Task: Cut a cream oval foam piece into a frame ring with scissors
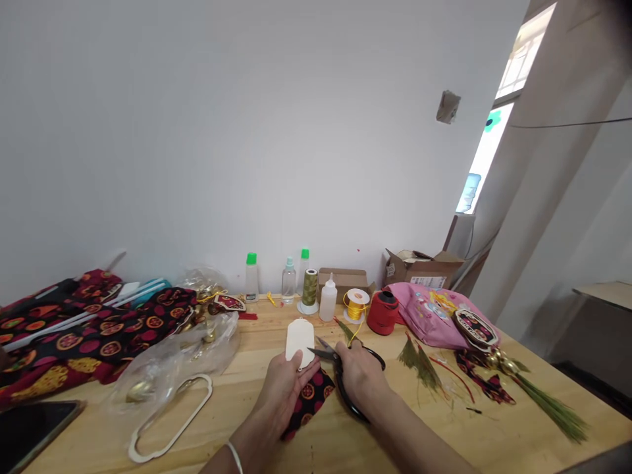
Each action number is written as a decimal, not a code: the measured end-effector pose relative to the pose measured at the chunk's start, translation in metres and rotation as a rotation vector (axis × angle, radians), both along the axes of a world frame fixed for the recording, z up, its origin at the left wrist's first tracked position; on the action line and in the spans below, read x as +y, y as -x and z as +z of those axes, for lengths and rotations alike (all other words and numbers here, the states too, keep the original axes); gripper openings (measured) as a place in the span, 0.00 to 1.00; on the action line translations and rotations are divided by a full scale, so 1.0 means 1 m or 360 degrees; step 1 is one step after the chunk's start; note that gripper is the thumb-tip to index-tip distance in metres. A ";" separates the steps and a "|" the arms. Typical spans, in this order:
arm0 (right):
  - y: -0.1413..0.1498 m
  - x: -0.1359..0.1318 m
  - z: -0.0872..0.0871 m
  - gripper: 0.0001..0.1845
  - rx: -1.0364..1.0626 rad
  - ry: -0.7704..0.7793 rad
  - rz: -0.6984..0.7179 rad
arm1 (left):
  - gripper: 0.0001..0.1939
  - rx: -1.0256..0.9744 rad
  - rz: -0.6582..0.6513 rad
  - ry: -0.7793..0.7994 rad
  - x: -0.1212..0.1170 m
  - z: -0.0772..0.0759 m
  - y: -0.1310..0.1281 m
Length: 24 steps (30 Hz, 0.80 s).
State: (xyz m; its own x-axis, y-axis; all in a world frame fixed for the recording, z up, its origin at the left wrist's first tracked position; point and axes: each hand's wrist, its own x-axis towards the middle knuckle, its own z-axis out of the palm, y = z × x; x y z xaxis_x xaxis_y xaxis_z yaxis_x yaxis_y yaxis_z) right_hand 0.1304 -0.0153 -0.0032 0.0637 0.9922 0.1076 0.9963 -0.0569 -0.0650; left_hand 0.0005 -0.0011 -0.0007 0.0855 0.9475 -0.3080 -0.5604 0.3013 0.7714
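Note:
My left hand (287, 384), a white bangle on its wrist, grips a pale tag-shaped plate (299, 336) with small loops at its top and bottom. Black fabric with a red and gold round pattern (313, 403) hangs beneath the plate, by the same hand. My right hand (359, 370) is closed around black-handled scissors (340, 388). Their blades are parted and point left, with the tips at the plate's lower right edge. Whether they touch the plate or the cloth I cannot tell.
Patterned fabric (108, 342), a plastic bag (168, 368), a pale oval frame (172, 421) and a phone (39, 428) lie left. Behind stand glue bottles (328, 299), green thread (309, 289), yellow cord (356, 304) and red thread (383, 313). Tassels (553, 405) and a pink bag (429, 313) are right.

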 end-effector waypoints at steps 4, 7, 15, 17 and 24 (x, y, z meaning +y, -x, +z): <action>0.002 -0.001 0.003 0.14 0.0017 0.0016 -0.0025 | 0.09 0.0008 -0.0019 -0.0012 0.000 -0.001 0.001; 0.003 -0.001 0.005 0.16 0.0032 0.0031 -0.0037 | 0.09 0.0022 -0.0013 -0.0006 0.000 -0.001 0.001; 0.005 -0.001 0.010 0.15 0.0061 0.0080 -0.0054 | 0.09 0.0021 -0.0035 -0.0001 0.000 -0.001 0.001; 0.006 -0.002 0.010 0.15 0.0051 0.0082 -0.0056 | 0.09 0.0001 -0.0041 -0.0010 0.002 -0.002 0.000; 0.008 -0.011 0.008 0.16 0.0033 0.0052 -0.0020 | 0.11 -0.0055 -0.0005 -0.0043 0.006 -0.005 0.000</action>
State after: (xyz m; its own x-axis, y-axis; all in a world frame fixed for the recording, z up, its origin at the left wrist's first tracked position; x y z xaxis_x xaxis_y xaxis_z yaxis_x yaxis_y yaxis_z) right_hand 0.1220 -0.0259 0.0048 0.0781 0.9942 0.0737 0.9939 -0.0719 -0.0833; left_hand 0.0003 0.0044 -0.0053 0.0985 0.9551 -0.2793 -0.5863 0.2825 0.7593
